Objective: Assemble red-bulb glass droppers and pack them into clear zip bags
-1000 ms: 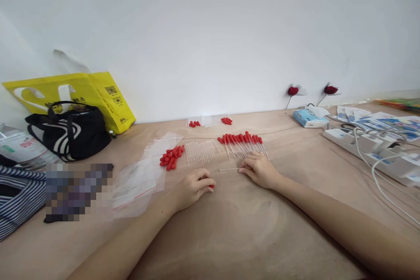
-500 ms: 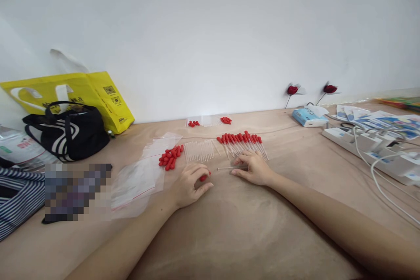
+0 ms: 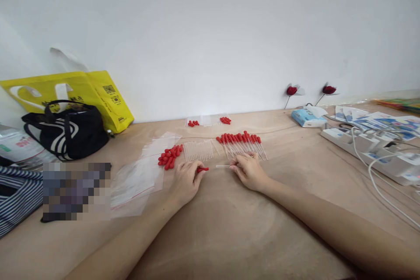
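My left hand pinches a red rubber bulb, its narrow end pointing right. Facing it, my right hand grips a thin clear dropper tube whose free end points left. A short gap separates bulb and tube. Loose red bulbs lie heaped beyond my left hand. Beside that heap, clear tubes lie in a row. Just past my right hand is a row of droppers, clear tubes with red bulbs on their far ends.
Flat clear plastic bags lie at the left. Small bags with red bulbs rest by the wall. A yellow bag and a black bag stand at left. Rightward are a tissue pack and a power strip with cables.
My left hand's fingers have closed in on the red bulb, which now points right. My right hand has shifted its hold on the tube, and bulb and tube are roughly in line.
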{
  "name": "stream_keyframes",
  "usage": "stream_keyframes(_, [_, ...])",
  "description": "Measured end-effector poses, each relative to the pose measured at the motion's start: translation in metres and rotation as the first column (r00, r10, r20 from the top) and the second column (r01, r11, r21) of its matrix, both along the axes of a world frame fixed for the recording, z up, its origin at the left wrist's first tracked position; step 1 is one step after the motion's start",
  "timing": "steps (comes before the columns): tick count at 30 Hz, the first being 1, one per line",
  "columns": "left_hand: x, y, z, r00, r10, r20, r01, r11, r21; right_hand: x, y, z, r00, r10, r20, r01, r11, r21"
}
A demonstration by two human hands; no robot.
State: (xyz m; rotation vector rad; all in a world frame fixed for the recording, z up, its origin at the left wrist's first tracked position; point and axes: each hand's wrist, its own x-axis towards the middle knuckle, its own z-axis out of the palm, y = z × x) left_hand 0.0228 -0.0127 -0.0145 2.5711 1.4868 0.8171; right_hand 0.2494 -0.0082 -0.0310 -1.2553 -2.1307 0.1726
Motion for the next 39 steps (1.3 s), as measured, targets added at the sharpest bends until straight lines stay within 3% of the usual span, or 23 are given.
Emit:
stream_keyframes(7, [0.005,-0.001,-0.002,0.998,-0.052,-0.026,0.054,0.996,0.069,-0.008,-0.009,0.001,0.999,0.047,-0.018,-0.044,0.990,0.135])
stream_keyframes(22, [0.008,-0.005,0.000,0.995,-0.097,0.022,0.094,0.991,0.095,-0.013,-0.014,0.001,0.981,0.172,0.091,-0.190,0.949,0.253])
stream_keyframes(30, [0.011,-0.011,0.000,0.983,-0.181,-0.015,0.181,0.968,0.172,-0.010,-0.011,0.003,0.958,0.203,0.201,-0.267,0.887,0.377])
stream_keyframes(39, [0.013,-0.013,0.000,0.965,-0.254,-0.070,0.262,0.951,0.163,-0.016,-0.012,0.001,0.967,0.205,0.149,-0.243,0.916,0.319])
